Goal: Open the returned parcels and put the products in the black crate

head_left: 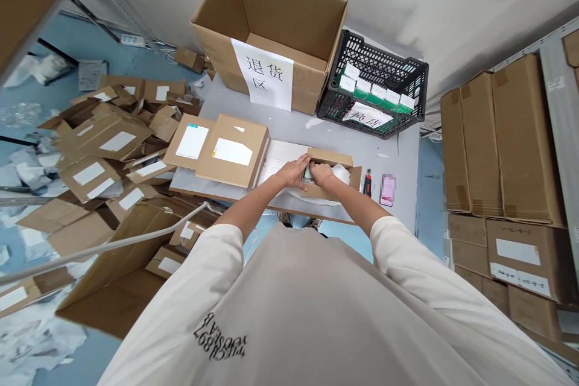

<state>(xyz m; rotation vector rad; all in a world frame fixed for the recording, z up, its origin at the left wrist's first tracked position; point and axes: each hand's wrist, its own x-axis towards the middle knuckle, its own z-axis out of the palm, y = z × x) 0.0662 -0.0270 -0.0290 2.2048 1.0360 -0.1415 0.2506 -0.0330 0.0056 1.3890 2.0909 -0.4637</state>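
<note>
Where the two hands meet at the open small carton [330,158], we find a small greenish pack [308,172] held between them, at the carton's near-left corner. Our left hand [295,170] lies flat, fingers straight and together, pressed against the pack's side. Our right hand [322,175] is curled about its other end, though its fingertips are hidden. White wrapping [342,176] fills the carton just beyond the right hand.

We judge the pack light and fairly stiff, possibly slick if film-wrapped. It is best taken by its two short ends.

Left of the left hand lie two flat parcels [231,152] on the desk [294,123]. Right of the right hand lie a box cutter [367,183] and a phone [388,189]. Beyond both hands stand a large labelled carton [280,6] and a black crate [384,63].
</note>
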